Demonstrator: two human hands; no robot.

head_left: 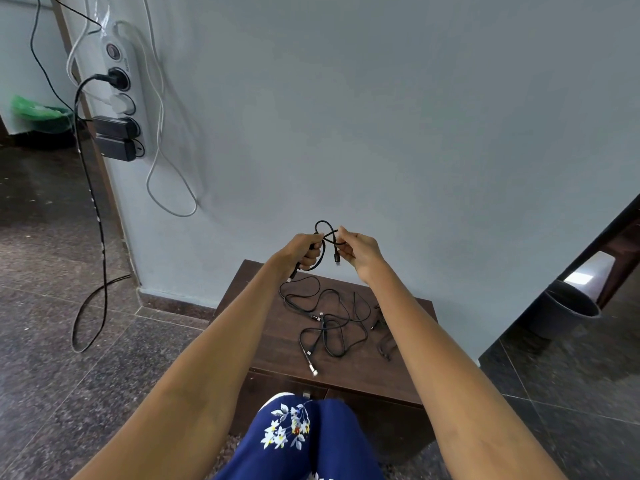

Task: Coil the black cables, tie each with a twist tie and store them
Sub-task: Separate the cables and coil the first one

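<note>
1. The left hand (304, 249) has its grip curled round a black cable (325, 237), holding it above the far edge of the desk (263, 341)
2. The right hand (356, 249) pinches the same cable between thumb and fingers, at 3 o'clock from the left hand and just beside it
3. The cable forms a small loop above the two hands at 12 o'clock, and a plug end hangs down below each hand
4. More loose black cables (329, 327) lie tangled on the dark wooden desk at 6 o'clock from the hands, well below them
5. A few short dark pieces (384, 348) lie at 3 o'clock from the tangle; what they are I cannot tell
6. A white power strip (121, 88) hangs on the wall at 10 o'clock, with black plugs in it
7. A grey bucket (564, 313) stands on the floor at 3 o'clock
</note>
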